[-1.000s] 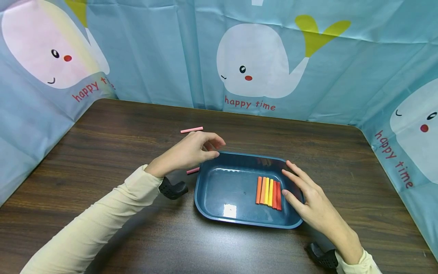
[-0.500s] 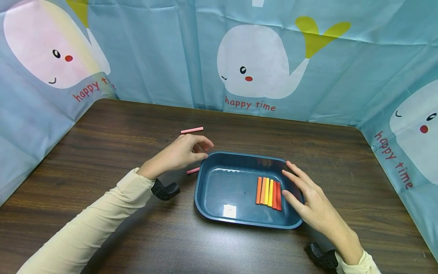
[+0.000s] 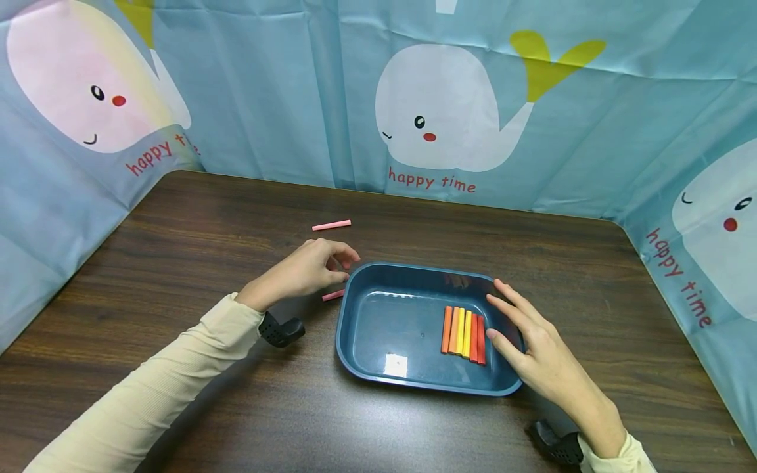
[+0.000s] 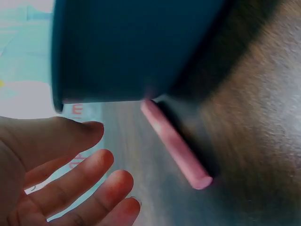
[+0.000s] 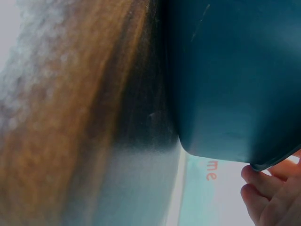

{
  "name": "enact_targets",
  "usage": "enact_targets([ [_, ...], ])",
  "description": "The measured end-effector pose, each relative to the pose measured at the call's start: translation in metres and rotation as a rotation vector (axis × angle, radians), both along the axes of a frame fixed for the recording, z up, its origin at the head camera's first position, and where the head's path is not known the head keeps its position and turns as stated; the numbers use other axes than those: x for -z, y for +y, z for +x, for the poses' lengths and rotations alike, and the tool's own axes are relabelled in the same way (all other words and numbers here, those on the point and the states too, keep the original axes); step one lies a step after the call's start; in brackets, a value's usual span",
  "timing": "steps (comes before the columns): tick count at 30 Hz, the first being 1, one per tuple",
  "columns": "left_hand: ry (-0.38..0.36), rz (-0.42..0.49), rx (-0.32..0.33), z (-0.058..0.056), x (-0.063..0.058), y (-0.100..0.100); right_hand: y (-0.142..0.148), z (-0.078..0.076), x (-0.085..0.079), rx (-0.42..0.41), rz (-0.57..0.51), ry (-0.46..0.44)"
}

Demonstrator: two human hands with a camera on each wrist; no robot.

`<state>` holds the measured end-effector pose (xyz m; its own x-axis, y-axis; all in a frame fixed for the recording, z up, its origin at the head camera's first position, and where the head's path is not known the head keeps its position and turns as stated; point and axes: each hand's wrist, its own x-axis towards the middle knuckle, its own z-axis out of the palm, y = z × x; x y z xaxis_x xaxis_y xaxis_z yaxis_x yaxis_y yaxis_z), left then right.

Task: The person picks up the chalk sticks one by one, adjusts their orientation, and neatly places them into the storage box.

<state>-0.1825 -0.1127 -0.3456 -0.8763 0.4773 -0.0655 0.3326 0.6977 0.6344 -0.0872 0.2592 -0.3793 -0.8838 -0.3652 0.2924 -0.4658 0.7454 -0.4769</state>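
Note:
My left hand hovers beside the left end of a dark blue tray, fingers loosely bent and holding nothing. Just under it lies a pink chalk stick; in the left wrist view this pink chalk lies on the table close by the tray's outer wall, apart from the fingers. A second pink chalk stick is farther back. My right hand rests at the tray's right end, fingers spread and fairly straight along the rim. Inside the tray, several orange, yellow and red chalk sticks lie side by side near that hand.
The brown wood-grain table has rounded far corners. A light blue curtain with printed whales hangs along the back and both sides. Each wrist wears a black camera mount.
My left hand has drawn back from over the tray's far left corner, moving left and slightly nearer, beside the pink chalk. The right hand and the tray have stayed put.

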Motion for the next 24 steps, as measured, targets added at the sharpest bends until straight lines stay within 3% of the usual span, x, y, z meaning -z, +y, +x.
enact_targets([
  [9,-0.027,-0.057,0.035,-0.005,0.014,0.000,0.000,0.000,0.001,0.003,0.000,-0.004],
  [24,-0.094,-0.055,0.048,-0.011,0.023,0.005,0.000,0.000,0.000,-0.004,-0.011,-0.005],
])
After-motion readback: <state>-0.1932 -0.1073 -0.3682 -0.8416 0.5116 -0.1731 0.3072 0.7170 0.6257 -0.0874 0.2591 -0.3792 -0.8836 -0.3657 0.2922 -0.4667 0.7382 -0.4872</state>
